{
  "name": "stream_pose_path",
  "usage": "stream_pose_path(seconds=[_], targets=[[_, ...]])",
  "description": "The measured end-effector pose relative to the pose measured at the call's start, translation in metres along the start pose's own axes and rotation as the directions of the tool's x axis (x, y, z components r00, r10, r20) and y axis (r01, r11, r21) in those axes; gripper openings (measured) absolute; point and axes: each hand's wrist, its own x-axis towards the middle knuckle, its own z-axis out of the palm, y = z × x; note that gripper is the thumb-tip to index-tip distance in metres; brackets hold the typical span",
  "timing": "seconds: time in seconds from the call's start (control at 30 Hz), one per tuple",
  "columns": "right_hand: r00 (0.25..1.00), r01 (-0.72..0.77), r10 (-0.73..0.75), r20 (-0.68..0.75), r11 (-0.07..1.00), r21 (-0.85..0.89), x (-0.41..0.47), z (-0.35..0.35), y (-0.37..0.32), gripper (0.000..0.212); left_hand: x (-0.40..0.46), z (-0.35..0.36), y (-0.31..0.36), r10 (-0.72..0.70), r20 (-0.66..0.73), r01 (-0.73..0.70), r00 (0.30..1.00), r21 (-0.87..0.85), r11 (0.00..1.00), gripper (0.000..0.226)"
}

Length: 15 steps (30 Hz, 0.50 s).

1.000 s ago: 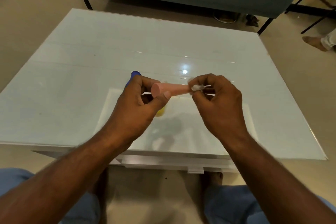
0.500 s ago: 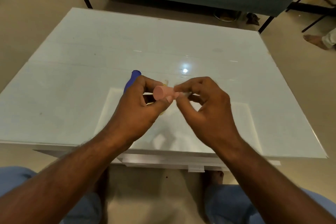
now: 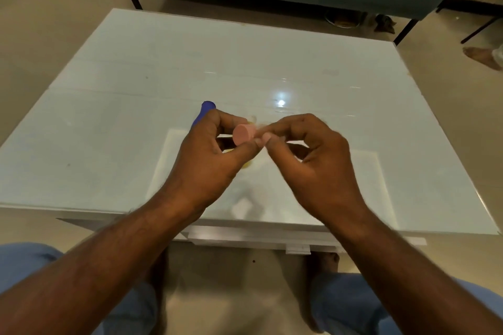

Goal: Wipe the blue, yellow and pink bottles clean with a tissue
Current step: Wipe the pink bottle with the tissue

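Warm dim light — glare spot on table (image 3: 281,102) — edges bowed.

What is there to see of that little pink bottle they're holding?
The pink bottle is small, matte and plastic-looking. Its flat round base faces the camera, so it lies roughly level in the air above the white table. The left hand pinches the base end between thumb and fingers. The right hand closes round its far end, hiding the neck; no tissue shows clearly.

Three bottles are counted above one desk (image 3: 136,95): one pink bottle (image 3: 243,134) at centre, one blue bottle (image 3: 204,111) at ten o'clock, one yellow bottle (image 3: 246,164), mostly hidden, at six o'clock; two hands are seen.
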Motion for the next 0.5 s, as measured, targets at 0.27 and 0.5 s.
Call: stream_pose_path(seconds=[0.27,0.5], targets=[[0.999,-0.037,0.037,-0.001,0.999,-0.017,0.001,-0.004,0.001,0.010,0.002,-0.003,0.001,0.017,-0.002,-0.017,1.000,0.026,1.000,0.034],[0.969,-0.246,0.246,-0.011,0.962,-0.119,0.012,-0.010,0.011,0.011,0.000,-0.002,-0.001,0.045,0.053,-0.048,0.998,0.055,0.997,0.033]])
